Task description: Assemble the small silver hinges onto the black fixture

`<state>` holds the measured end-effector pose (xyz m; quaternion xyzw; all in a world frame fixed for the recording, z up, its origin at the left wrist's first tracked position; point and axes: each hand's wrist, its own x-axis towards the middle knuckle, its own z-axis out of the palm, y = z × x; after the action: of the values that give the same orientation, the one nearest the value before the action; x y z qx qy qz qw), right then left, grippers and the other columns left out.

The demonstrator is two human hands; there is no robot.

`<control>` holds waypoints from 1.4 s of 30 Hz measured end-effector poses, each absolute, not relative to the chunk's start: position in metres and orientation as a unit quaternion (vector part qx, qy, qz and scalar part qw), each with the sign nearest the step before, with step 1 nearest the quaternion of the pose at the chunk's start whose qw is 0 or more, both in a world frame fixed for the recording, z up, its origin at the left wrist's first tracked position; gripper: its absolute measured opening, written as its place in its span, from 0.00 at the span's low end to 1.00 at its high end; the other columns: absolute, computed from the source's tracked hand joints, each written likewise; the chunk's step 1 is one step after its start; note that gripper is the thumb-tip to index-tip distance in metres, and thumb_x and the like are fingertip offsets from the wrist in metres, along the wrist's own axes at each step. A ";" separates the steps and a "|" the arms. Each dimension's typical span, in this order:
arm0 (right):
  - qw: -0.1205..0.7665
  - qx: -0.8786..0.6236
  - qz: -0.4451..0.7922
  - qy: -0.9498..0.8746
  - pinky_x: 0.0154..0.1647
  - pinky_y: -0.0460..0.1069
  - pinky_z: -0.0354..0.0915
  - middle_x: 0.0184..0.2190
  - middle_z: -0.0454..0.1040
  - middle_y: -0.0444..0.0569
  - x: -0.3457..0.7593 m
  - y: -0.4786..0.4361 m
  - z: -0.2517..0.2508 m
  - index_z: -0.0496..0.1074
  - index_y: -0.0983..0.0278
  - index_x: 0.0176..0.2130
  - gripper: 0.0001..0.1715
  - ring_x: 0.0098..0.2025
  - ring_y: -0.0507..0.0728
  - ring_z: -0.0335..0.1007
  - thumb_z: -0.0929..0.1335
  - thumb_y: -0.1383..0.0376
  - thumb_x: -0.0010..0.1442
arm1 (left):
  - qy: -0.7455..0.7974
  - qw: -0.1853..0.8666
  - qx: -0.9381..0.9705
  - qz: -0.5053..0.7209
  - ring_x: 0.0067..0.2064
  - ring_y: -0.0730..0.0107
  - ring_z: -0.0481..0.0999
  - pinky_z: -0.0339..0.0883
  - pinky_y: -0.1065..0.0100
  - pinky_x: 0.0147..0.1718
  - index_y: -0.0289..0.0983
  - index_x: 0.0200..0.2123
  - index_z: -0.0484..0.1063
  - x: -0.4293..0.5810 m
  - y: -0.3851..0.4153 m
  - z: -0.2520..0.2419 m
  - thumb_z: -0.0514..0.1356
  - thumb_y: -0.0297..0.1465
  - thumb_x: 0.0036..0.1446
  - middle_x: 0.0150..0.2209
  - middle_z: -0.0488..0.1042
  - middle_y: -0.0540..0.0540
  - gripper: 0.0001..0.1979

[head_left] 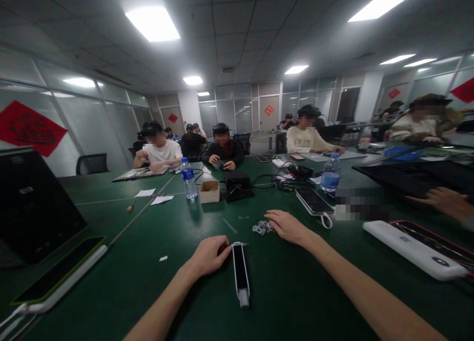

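A slim dark device with a white frame (pixel 241 272) lies on the green table (pixel 277 286) in front of me. Beside its upper left end rests my left hand (pixel 211 254), fingers curled together; whatever they hold, if anything, is hidden. My right hand (pixel 287 226) reaches to a small pile of grey metal pieces (pixel 261 227), its fingertips touching the pile's right side. Its fingers are somewhat spread, with nothing visibly held.
Beyond my hands stand an open cardboard box (pixel 209 191), a water bottle (pixel 189 179) and another bottle (pixel 331 173). A phone (pixel 313 201) lies right, near a white power bank (pixel 414 249). A person's hand (pixel 442 202) is at far right; a black screen (pixel 33 207) is left.
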<state>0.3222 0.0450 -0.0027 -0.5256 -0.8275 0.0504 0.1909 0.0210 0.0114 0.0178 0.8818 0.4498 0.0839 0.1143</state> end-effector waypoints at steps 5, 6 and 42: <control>0.194 -0.503 0.004 -0.842 0.51 0.54 0.61 0.48 0.71 0.54 0.316 0.039 0.001 0.72 0.64 0.49 0.21 0.50 0.59 0.64 0.58 0.61 0.64 | 0.458 0.122 0.876 0.088 0.36 0.67 0.71 0.63 0.68 0.35 0.38 0.36 0.68 0.022 0.010 0.018 0.49 0.38 0.63 0.34 0.73 0.47 0.13; 0.196 -0.505 -0.002 -0.841 0.48 0.54 0.62 0.45 0.72 0.54 0.312 0.037 0.002 0.73 0.64 0.47 0.21 0.48 0.59 0.65 0.58 0.60 0.64 | 0.458 0.122 0.876 0.092 0.36 0.67 0.72 0.63 0.68 0.36 0.38 0.36 0.68 0.022 0.010 0.018 0.49 0.38 0.63 0.34 0.73 0.47 0.13; 0.133 -0.587 0.047 -0.797 0.47 0.51 0.61 0.43 0.67 0.52 0.357 0.056 -0.005 0.71 0.65 0.41 0.13 0.46 0.58 0.64 0.60 0.70 0.60 | 0.445 0.105 0.884 0.094 0.35 0.66 0.72 0.63 0.68 0.33 0.37 0.35 0.69 0.022 0.007 0.020 0.49 0.37 0.62 0.34 0.74 0.46 0.13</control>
<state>0.3570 0.0562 -0.0051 -0.5869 -0.7973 0.0474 0.1328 0.0222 0.0070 0.0205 0.8841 0.4455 0.0945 0.1052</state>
